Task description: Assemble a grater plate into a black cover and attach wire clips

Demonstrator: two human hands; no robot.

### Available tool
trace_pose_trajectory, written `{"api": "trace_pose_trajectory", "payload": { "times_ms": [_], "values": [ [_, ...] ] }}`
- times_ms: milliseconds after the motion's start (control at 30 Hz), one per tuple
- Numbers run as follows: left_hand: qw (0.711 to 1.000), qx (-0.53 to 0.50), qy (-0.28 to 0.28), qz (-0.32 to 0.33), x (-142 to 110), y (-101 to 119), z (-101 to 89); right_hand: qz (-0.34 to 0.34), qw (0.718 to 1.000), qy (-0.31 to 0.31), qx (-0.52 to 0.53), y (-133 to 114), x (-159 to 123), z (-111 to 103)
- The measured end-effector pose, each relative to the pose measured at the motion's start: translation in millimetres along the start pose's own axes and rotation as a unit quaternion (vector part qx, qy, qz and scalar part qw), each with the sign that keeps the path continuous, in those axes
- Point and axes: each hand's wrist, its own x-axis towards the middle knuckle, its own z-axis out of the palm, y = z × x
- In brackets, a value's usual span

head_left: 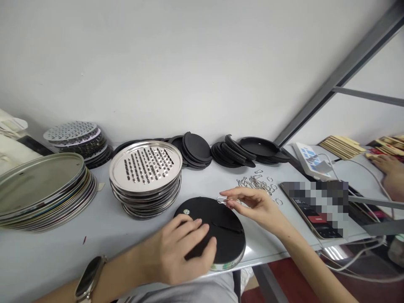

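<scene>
A black round disc (221,219) with a patterned rim lies at the table's front edge. My left hand (183,248) rests on its left side, fingers apart. A small round sticker (186,212) shows near the disc's far left edge, and a dark slot-like mark crosses its right part. Over the far right of the disc, my right hand (252,204) pinches a small looped metal wire clip (222,200) between thumb and fingers. Just beyond that hand is a loose pile of similar wire clips and rings (257,183).
Left of the disc stands a stack of metal grater plates (145,168). Farther left are round trays (41,181) and perforated discs (72,134). Black round parts (233,149) line the wall. A phone (312,210), a power strip (311,160) and another person's hand (388,168) are at right.
</scene>
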Motion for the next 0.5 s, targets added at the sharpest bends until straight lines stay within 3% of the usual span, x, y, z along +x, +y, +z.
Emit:
{"api": "trace_pose_trajectory", "payload": {
  "times_ms": [100,167,333,500],
  "values": [
    [0.986,0.111,-0.002,0.122,1.0,6.1,5.1,0.005,1.0,0.023,-0.004,7.0,-8.4,0.5],
    [0.977,0.15,-0.016,0.148,4.6,10.6,5.0,0.003,0.999,0.044,-0.023,10.6,-17.2,3.3],
    [0.971,0.203,-0.078,0.1,14.8,28.5,11.6,-0.005,0.989,0.108,-0.1,16.7,-40.3,16.4],
    [0.967,0.218,-0.132,-0.01,21.0,46.4,39.7,-0.016,0.982,0.128,-0.136,21.4,-43.6,27.5]
  ]
}}
